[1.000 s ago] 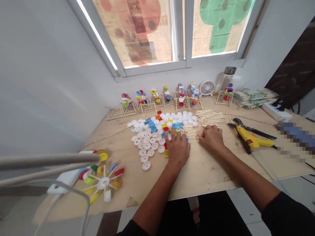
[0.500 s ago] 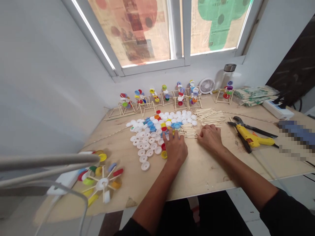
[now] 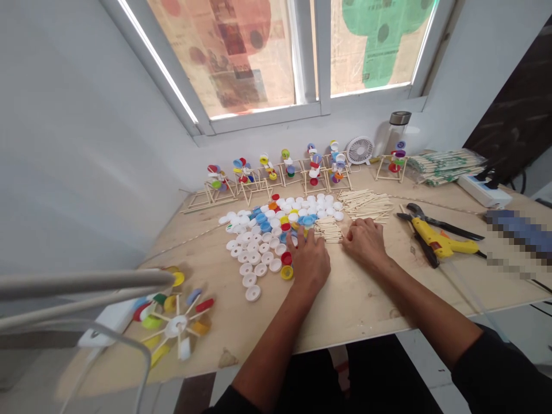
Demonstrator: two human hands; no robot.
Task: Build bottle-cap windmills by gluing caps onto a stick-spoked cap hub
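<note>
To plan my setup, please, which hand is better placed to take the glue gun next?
Probably the right hand: it lies nearer the glue gun; the left hand is over caps.

"Can we read the 2 papered window panes [image 3: 215, 75]?"
"We see small print [image 3: 381, 55] there, but no legible words."
"And the stick packets [image 3: 448, 168]?"
"We spot green markings [image 3: 459, 162], illegible to us."
</note>
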